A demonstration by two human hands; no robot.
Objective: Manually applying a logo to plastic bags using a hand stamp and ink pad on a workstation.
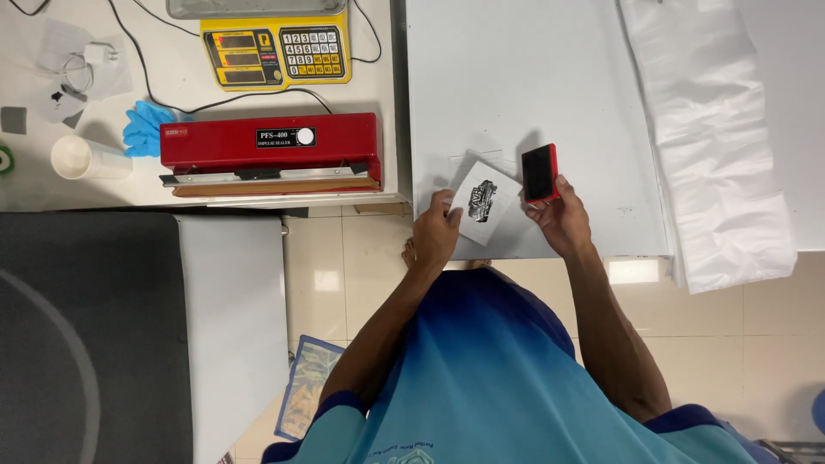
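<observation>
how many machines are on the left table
2: a yellow weighing scale at the table's far edge, partly cut off, and a red heat sealer nearer the person. Others may lie out of frame.

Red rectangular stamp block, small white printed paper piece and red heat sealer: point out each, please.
Red rectangular stamp block (pixel 540 172), head view, on its black face.
Small white printed paper piece (pixel 484 202), head view, on its dark print.
Red heat sealer (pixel 271 142), head view, on its top casing.
</observation>
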